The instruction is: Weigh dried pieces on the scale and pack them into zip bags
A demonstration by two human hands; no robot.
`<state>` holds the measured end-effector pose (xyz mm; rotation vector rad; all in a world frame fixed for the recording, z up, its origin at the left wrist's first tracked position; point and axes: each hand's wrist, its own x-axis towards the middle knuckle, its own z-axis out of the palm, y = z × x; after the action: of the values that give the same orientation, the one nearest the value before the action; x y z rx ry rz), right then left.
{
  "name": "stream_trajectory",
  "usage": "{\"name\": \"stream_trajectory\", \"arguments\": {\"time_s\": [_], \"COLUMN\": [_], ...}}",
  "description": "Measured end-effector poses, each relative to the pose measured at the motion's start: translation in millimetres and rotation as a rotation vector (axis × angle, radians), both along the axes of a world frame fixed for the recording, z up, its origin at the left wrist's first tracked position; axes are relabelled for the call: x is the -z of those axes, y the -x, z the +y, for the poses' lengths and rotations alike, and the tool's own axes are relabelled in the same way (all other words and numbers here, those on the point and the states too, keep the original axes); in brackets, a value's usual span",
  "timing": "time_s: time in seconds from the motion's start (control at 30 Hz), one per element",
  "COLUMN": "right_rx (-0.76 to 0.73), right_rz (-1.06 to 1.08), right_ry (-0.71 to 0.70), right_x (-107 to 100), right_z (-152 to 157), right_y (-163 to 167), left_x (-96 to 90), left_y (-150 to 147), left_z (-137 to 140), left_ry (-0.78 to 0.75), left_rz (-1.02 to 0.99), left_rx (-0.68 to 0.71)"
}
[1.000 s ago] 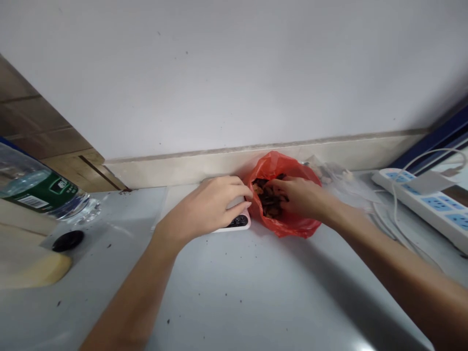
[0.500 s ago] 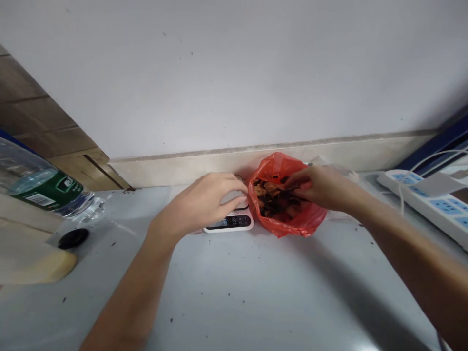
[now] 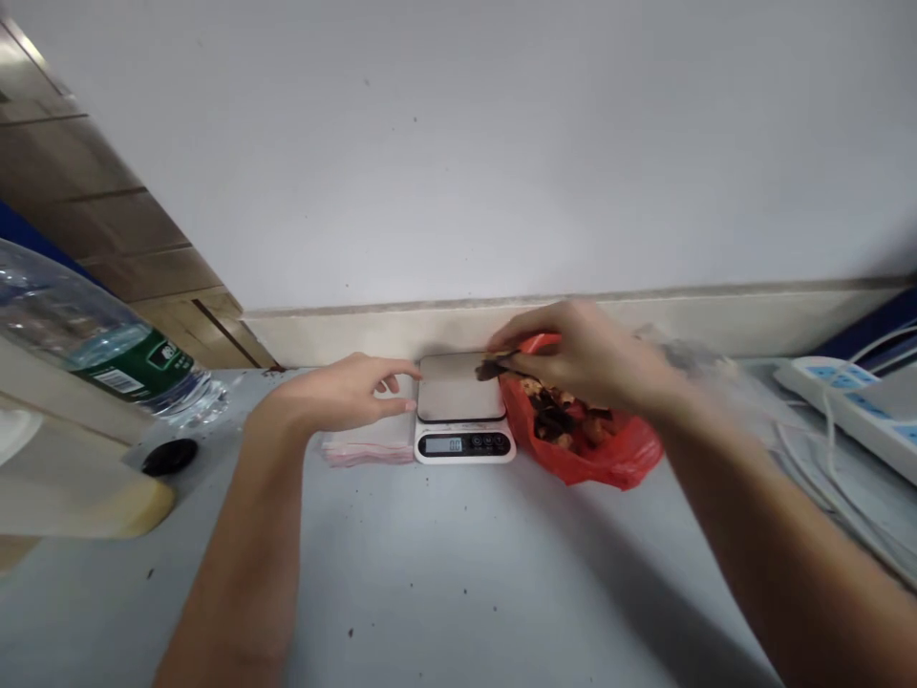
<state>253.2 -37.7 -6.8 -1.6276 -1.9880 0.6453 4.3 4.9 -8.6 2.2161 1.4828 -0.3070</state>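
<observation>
A small digital kitchen scale (image 3: 462,406) with a metal plate stands against the wall, its display reading 0.0. Over the plate's right edge, my right hand (image 3: 577,358) is closed on some dark dried pieces (image 3: 494,365), which look like bark or peel. Below that hand is a red plastic bag (image 3: 608,463), open at the top and holding brown and dark dried pieces (image 3: 563,411). My left hand (image 3: 344,392) has thumb and forefinger apart at the scale's left edge, with nothing held. Under it lies a stack of clear zip bags (image 3: 373,444).
On the left are a large plastic bottle with a green label (image 3: 147,368), a pale translucent container (image 3: 78,487) and a black cap (image 3: 170,457). To the right are clear plastic (image 3: 709,373), a white power strip (image 3: 860,392) and cables (image 3: 823,487). Dark specks dot the tabletop.
My right hand has come out of the red bag with dried pieces and moved left over the scale. My left hand has shifted left off the bag's rim, uncovering the plate.
</observation>
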Motion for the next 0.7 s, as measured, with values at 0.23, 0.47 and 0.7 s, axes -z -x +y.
{"name": "stream_trajectory", "arguments": {"time_s": [0.23, 0.47, 0.7], "right_rx": [-0.164, -0.213, 0.043], "right_rz": [-0.24, -0.219, -0.417], "right_ry": [0.08, 0.073, 0.128], "right_x": [29.8, 21.8, -2.2], "right_z": [29.4, 21.9, 4.7], "right_y": [40.4, 32.8, -12.7], "left_x": [10.1, 10.5, 10.0], "left_y": [-5.4, -10.9, -6.5], "left_z": [4.5, 2.4, 4.2], "left_ry": [0.082, 0.078, 0.098], "left_rz": [0.036, 0.029, 0.029], "left_rx": [-0.012, -0.003, -0.012]}}
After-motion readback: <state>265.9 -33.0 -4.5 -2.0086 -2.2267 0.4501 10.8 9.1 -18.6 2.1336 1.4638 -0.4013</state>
